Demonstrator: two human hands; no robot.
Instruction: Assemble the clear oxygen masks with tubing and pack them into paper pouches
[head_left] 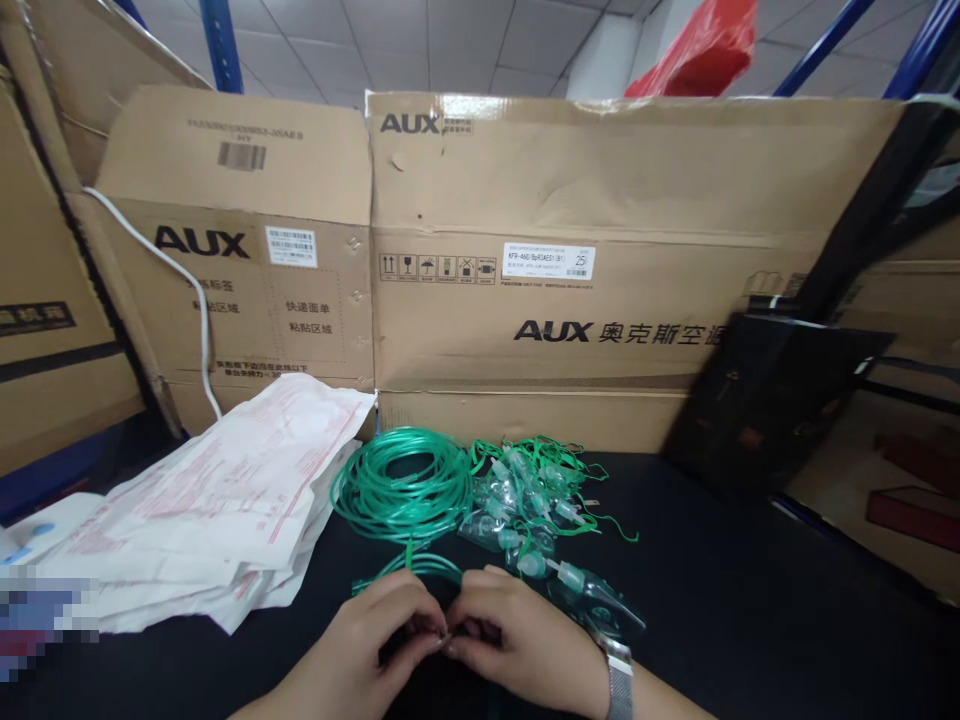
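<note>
Low in the middle, my left hand (382, 635) and my right hand (517, 635) meet, thumbs and fingertips pinched together. Whatever is between the fingertips is too small and hidden to make out. Just behind the fingers curves a short loop of green tubing (427, 562), partly covered by my hands, with a thin green strip (409, 553) standing up at it. Beyond it lies a large coil of green tubing (405, 485). To its right is a pile of clear plastic masks (517, 495) with green elastic straps (559, 455); one clear piece (600, 600) lies by my right wrist.
A stack of white printed packages (225, 500) lies at the left. Large cardboard boxes (637, 200) wall off the back of the black tabletop (720, 590). A dark box-like object (772, 400) stands at the right rear, and a white cable (191, 265) hangs at the left.
</note>
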